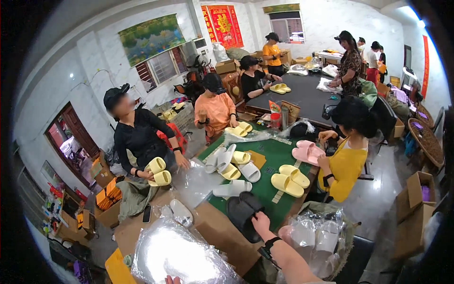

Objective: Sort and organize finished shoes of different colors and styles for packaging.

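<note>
Black slippers (243, 211): one pair, at the near edge of the green mat (274, 163), side by side, partly over the brown table (220, 232). Right hand (261, 221) laid on the nearer slipper, fingers curled over its rim, gripping; black band on the wrist. Left hand (172, 280) barely in view at the bottom edge, fingertips only, beside the clear plastic sheeting (177, 253); open or closed cannot be told.

Surroundings, on the mat: yellow slipper pair (289, 180) to the right of the black pair; white slipper (231, 189) just beyond it; mixed cluster of white and yellow slippers (234, 162) farther on, about five; pink pair (307, 152) at the far right corner; another yellow pair (240, 128) at the far edge. One white slipper (181, 211) off the mat, left, on the table beside a dark phone (147, 213).

Containers: bag of clear-wrapped slippers (318, 236) just right of the right forearm, pale and pink pieces inside, count unclear. Cardboard boxes (416, 191) on the floor at right.

Persons: three seated round the mat; one in black (139, 135) holding two yellow slippers (158, 171).
</note>
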`<state>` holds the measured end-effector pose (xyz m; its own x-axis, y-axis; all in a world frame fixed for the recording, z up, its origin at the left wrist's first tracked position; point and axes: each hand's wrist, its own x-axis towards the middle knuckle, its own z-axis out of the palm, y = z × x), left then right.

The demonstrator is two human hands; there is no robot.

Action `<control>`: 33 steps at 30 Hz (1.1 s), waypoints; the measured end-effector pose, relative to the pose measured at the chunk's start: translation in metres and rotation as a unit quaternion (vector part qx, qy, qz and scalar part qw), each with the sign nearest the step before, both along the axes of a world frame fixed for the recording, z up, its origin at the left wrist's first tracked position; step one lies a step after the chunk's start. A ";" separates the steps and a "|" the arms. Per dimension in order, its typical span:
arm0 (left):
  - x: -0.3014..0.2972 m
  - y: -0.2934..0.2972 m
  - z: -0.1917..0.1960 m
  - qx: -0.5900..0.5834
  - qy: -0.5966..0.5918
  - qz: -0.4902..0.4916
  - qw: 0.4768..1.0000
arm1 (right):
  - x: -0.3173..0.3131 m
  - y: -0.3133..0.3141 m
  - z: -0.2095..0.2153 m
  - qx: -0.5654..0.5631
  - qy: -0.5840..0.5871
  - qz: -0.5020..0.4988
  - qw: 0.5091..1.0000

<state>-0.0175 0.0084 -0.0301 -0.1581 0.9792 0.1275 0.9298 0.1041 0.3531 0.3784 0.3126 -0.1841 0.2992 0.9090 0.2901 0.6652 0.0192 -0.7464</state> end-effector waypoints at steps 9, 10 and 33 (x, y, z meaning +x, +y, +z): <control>-0.006 -0.010 -0.003 0.064 0.021 0.007 0.998 | -0.110 -0.059 0.251 0.139 0.102 0.136 0.976; -0.003 -0.009 0.000 0.064 0.016 0.003 0.998 | -0.137 -0.065 0.254 0.193 0.200 0.184 0.943; -0.019 -0.013 -0.019 0.130 -0.066 0.006 0.989 | -0.241 -0.244 0.187 0.098 0.137 0.291 0.942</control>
<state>-0.0369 -0.0046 -0.0486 -0.2021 0.9140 0.3519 0.8729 0.0051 0.4880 0.1370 0.0685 0.0030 -0.1446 0.8794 0.4537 0.2828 0.4761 -0.8327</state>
